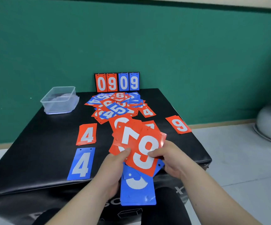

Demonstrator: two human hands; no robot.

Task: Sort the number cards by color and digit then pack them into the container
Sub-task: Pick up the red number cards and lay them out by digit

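Both hands are working one fan of number cards over the near edge of the black table (pixel 34 159). The left hand (pixel 115 166) is gripping the fan from below, with its thumb pressing on the red faces. The right hand (pixel 168 158) is pinching the front red 9 card (pixel 145 153) at its side. At least three red cards are showing in the fan, and perhaps two blue cards (pixel 138 190) are hanging beneath, though the overlap is hiding the true count.

Three sorted spots are lying on the table: one red 4 (pixel 87 134), one blue 4 (pixel 81 164) just nearer, and one red 9 pile (pixel 178 125) at the right edge. One loose heap (pixel 115 104) is sitting mid-table, and one clear container (pixel 59 100) is standing at the far left corner. Behind them, one scoreboard (pixel 117 82) is showing four digits.
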